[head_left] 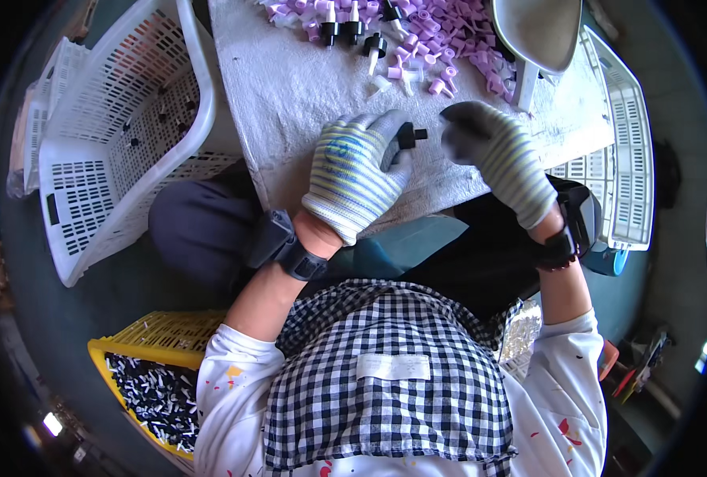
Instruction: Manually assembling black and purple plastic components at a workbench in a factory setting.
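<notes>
My left hand (357, 167), in a striped knit glove with grey fingertips, pinches a small black plastic cap (409, 135) with a narrow stub pointing right. Just right of it hovers my right hand (496, 147), gloved alike. Its fingertips are apart and partly blurred, and no object shows between them. Beyond both hands, a heap of small lilac plastic caps (441, 40) covers the far side of the table. At the heap's near edge lie several black caps with white nozzles (375, 49), plus a translucent piece (381, 86).
A metal scoop (534, 36) rests at the table's (290, 95) far right. White crates stand left (123, 159) and right (633, 151). At the lower left, a yellow crate (143, 330) holds many black-and-white parts. A checked apron covers my lap.
</notes>
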Tool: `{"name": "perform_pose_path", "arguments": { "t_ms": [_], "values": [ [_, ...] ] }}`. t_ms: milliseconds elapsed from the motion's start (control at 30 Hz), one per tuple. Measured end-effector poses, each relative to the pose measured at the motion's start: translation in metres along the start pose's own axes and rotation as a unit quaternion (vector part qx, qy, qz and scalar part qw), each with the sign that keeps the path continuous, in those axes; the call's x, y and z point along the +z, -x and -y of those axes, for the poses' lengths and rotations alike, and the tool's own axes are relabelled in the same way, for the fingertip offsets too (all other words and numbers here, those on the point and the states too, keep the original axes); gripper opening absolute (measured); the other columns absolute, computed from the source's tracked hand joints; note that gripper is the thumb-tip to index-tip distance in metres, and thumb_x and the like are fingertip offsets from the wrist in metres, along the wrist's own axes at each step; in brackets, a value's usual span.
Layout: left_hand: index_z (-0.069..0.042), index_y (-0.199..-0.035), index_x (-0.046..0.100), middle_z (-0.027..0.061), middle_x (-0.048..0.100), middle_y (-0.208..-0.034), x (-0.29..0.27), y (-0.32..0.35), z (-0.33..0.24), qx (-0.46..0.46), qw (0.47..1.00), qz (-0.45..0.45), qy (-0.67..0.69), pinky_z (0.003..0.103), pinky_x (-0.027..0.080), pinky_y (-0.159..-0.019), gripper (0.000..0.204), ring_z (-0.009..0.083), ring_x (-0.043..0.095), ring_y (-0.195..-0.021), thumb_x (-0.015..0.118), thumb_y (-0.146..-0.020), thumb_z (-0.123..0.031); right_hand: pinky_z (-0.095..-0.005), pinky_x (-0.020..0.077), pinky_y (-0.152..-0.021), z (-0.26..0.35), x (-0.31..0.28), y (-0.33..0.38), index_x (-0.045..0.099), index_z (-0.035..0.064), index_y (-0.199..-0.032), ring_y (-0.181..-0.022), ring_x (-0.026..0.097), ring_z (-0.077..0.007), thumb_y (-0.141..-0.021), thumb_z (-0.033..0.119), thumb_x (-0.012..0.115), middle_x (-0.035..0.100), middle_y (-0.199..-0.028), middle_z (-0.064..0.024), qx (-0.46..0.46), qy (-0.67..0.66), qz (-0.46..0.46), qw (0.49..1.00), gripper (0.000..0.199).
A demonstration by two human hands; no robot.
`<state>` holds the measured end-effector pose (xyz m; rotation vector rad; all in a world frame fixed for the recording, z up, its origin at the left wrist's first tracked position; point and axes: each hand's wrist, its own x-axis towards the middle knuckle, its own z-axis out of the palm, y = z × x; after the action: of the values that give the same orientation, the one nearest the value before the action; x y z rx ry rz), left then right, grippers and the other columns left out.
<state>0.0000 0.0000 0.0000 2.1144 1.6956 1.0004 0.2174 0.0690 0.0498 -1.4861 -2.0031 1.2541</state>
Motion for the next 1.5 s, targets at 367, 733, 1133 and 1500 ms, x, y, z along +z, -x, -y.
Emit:
{"name": "perform_pose_path", "arguments": {
  "t_ms": [367,733,1133,1500],
  "values": [
    [-0.006,-0.116,0.072,0.0161,0.075,-0.099,0.009,-0.008,-0.001,0.028,0.991,-0.042,0.124,0.047,0.054,-0.086,0.033,0.0368,0.072,-0.094,0.079,-0.085,-0.011,-0.0292,0.0578,-0.072,0.022,-0.004,0.009,0.072,-0.001,-0.123,-0.079,0.074,-0.0162,-0.1,0.013,0.074,0.077,-0.092,-0.0094,-0.047,-0.053,-0.023,0.997,0.026],
    [-0.01,-0.119,0.067,0.0109,0.074,-0.093,0.021,0.001,0.006,0.015,0.99,-0.048,0.13,0.044,0.056,-0.08,0.03,0.0326,0.072,-0.087,0.076,-0.091,-0.011,-0.0318,0.0563,-0.067,0.053,0.006,0.002,0.074,-0.0014,-0.114,-0.067,0.066,-0.0168,-0.106,0.031,0.068,0.069,-0.079,-0.0091,-0.218,0.329,-0.01,0.919,0.034],
    [-0.007,-0.116,0.067,0.0145,0.072,-0.097,0.024,0.014,0.021,0.014,0.985,-0.092,0.147,0.05,0.053,-0.089,0.027,0.0377,0.069,-0.093,0.074,-0.092,-0.018,-0.0348,0.057,-0.063,0.085,0.014,-0.006,0.074,0.0004,-0.11,-0.067,0.07,-0.0233,-0.105,0.035,0.067,0.07,-0.077,-0.0125,-0.213,0.374,0.054,0.901,0.035],
    [-0.006,-0.102,0.07,0.0157,0.071,-0.092,0.015,0.009,0.017,-0.011,0.982,-0.092,0.162,0.051,0.052,-0.085,0.02,0.0393,0.067,-0.09,0.077,-0.086,-0.016,-0.0347,0.0571,-0.053,0.091,0.074,-0.068,0.075,0.0007,-0.096,-0.061,0.074,-0.0234,-0.107,0.049,0.06,0.067,-0.067,-0.0148,-0.121,0.131,0.041,0.983,0.051]
  ]
}}
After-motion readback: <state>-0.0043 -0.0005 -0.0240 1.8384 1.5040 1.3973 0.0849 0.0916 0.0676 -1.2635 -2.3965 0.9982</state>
